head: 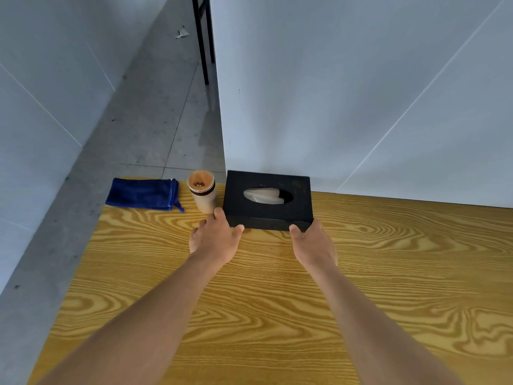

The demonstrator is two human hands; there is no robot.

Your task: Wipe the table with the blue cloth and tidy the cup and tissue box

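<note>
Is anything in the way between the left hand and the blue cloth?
Yes. The cup stands just past the left hand, between it and the blue cloth at the table's far left corner.

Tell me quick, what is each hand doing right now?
Left hand: open, fingers spread, touching the near left corner of the tissue box, holding nothing.
Right hand: open at the box's near right corner, holding nothing.

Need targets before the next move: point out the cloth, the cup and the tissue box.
cloth (141, 194), head view, middle of the folded fabric
cup (205, 201), head view, side wall
tissue box (301, 202), head view, top right
</note>
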